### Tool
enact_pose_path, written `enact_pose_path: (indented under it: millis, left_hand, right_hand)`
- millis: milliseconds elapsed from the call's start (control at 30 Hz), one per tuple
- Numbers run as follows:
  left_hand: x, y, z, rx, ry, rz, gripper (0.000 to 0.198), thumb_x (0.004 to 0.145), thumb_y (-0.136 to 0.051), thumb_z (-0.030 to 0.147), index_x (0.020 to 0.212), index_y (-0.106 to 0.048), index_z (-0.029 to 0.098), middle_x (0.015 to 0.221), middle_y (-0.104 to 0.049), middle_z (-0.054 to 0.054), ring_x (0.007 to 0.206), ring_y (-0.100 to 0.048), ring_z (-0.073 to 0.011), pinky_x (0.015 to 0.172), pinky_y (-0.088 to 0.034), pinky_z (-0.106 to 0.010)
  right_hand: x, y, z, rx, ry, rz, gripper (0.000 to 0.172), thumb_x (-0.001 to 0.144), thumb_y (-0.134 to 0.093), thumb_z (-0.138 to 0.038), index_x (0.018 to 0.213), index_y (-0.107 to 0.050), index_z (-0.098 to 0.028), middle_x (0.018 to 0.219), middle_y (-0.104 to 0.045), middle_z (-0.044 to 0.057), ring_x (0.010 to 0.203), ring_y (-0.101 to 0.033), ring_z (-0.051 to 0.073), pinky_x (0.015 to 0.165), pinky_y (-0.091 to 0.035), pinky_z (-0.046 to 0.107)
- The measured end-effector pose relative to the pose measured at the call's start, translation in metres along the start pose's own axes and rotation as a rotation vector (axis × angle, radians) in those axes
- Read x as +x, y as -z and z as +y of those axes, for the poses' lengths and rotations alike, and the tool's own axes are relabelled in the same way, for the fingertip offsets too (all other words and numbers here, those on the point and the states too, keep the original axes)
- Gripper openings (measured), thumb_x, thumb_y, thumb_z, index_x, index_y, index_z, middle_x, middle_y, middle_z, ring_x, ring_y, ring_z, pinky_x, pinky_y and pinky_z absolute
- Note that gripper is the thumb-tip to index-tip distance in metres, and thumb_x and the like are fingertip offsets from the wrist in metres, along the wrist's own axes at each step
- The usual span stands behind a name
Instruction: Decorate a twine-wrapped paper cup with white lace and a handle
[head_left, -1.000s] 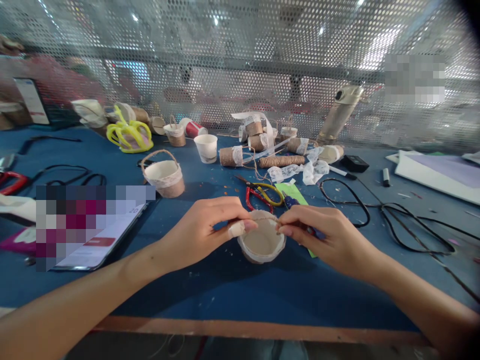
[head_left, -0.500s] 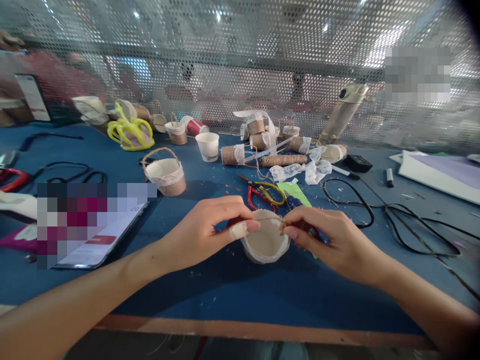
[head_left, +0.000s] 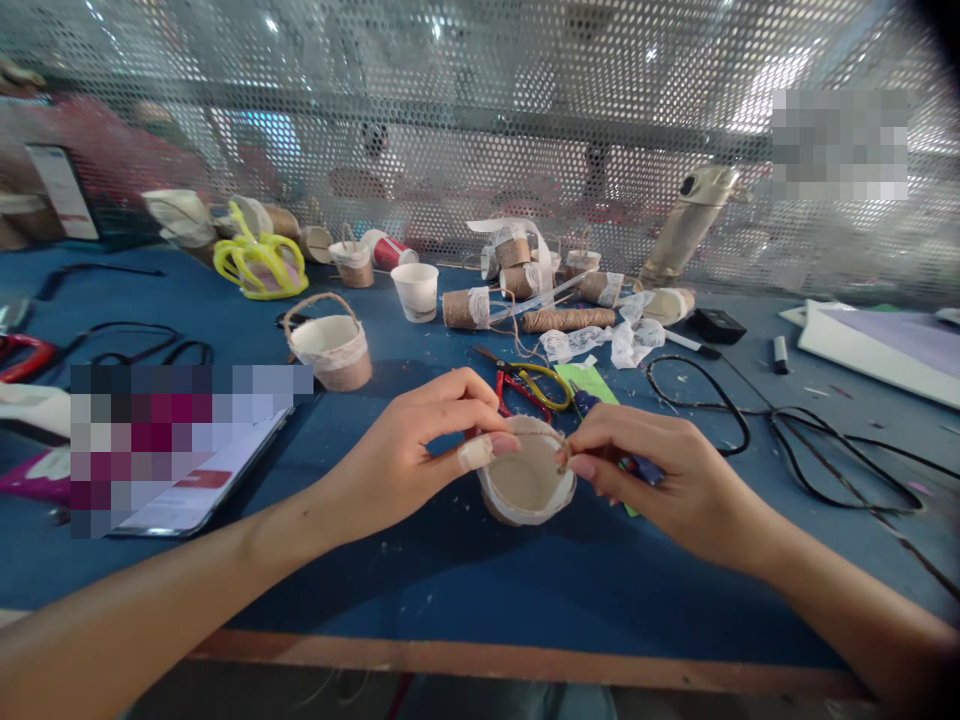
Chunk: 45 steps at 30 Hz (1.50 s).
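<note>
Left hand (head_left: 435,430) and right hand (head_left: 652,462) pinch one twine strand (head_left: 537,433) between closed fingertips, apparently to steady it over a white-rimmed cup (head_left: 525,516) on the blue table (head_left: 450,595); yellow-handled scissors (head_left: 532,369) lie just beyond, within easy reach.

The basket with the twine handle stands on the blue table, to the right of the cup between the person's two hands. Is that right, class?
No: the head view shows the basket with the twine handle on the blue table, but to the left of the cup. The cup is between the left hand and right hand.
</note>
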<state>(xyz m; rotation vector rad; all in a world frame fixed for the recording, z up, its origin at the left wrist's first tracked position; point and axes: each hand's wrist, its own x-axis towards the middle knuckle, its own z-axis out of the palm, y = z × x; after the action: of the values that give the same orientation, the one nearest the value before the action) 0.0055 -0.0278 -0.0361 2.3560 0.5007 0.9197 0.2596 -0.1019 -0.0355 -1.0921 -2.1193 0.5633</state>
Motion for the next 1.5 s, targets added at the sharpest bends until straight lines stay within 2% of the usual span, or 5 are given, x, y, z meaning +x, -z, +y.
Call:
enact_pose_path:
  millis: [233, 500, 767, 1033, 1500]
  left_hand:
    - [0.001, 0.000, 0.000, -0.026, -0.032, 0.002, 0.008, 0.097, -0.065, 0.014, 0.092, -0.071, 0.017, 0.094, -0.068, 0.000, 0.087, -0.063, -0.0108, 0.083, -0.048, -0.018]
    - [0.001, 0.001, 0.004, -0.029, -0.035, 0.013, 0.010, 0.096, -0.065, 0.015, 0.092, -0.073, 0.020, 0.093, -0.077, -0.002, 0.084, -0.067, -0.0148, 0.080, -0.053, -0.024]
    - [-0.002, 0.003, 0.007, -0.160, 0.158, 0.056, 0.014, 0.096, -0.065, 0.020, 0.087, -0.075, 0.018, 0.089, -0.076, -0.001, 0.078, -0.067, -0.0129, 0.070, -0.051, -0.019]
    - [-0.002, 0.001, 0.008, -0.270, 0.226, 0.062, 0.017, 0.097, -0.065, 0.023, 0.083, -0.074, 0.018, 0.083, -0.073, 0.001, 0.076, -0.065, -0.0115, 0.070, -0.050, -0.018]
    - [-0.002, 0.001, 0.008, -0.311, 0.198, 0.051, 0.016, 0.094, -0.068, 0.019, 0.079, -0.074, 0.018, 0.081, -0.073, 0.001, 0.072, -0.063, -0.0105, 0.068, -0.049, -0.017]
  right_hand:
    - [0.001, -0.001, 0.002, 0.020, 0.068, 0.066, 0.007, 0.098, -0.064, -0.019, 0.095, -0.070, -0.021, 0.107, -0.067, 0.005, 0.087, -0.066, 0.012, 0.075, -0.054, 0.023]
    - [0.000, -0.002, 0.001, 0.096, -0.057, 0.089, 0.008, 0.098, -0.064, -0.025, 0.096, -0.071, -0.022, 0.087, -0.075, 0.000, 0.054, -0.059, 0.007, 0.054, -0.052, 0.019]
    - [-0.002, 0.000, -0.006, 0.414, -0.136, 0.025, 0.008, 0.096, -0.067, -0.023, 0.102, -0.072, -0.022, 0.098, -0.072, 0.005, 0.072, -0.066, 0.011, 0.052, -0.057, 0.016]
    - [0.000, 0.001, -0.007, 0.630, -0.338, 0.023, 0.012, 0.085, -0.080, -0.027, 0.092, -0.078, -0.018, 0.088, -0.073, 0.006, 0.054, -0.058, 0.007, 0.040, -0.048, 0.015]
    - [-0.003, -0.002, -0.009, 0.516, -0.277, 0.181, 0.012, 0.080, -0.085, -0.022, 0.087, -0.076, -0.022, 0.084, -0.073, 0.001, 0.078, -0.069, 0.012, 0.067, -0.057, 0.018]
